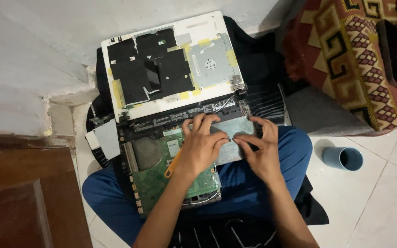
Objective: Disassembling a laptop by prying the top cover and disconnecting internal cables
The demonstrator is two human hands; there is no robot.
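**Both hands on a silver drive in an opened laptop**

Fingers (217,123) of left hand (201,146) spread and pressed flat on silver drive (235,138); right hand (262,151) at 3 o'clock of it, fingertips bent onto the same plate, thumb tips nearly meeting. Nothing pinched, nothing lifted.

Silver drive seated in laptop base (171,160) across blue-trousered lap. Likely stiff, light, smooth metal, probably fragile at the connector; best taken by the long edges, not the flat face. Orange tool (173,164) poking out under left wrist, shape mostly hidden. Green circuit board (157,179) at 8 o'clock of the hands, thin and easily flexed.

Farther, at 12 o'clock: white laptop cover (171,64) with black film and yellow tape. Blue cup (343,158) at 3 o'clock on the tiles. Drive's underside, screws and cable ends not made out; black object at top right cut off.
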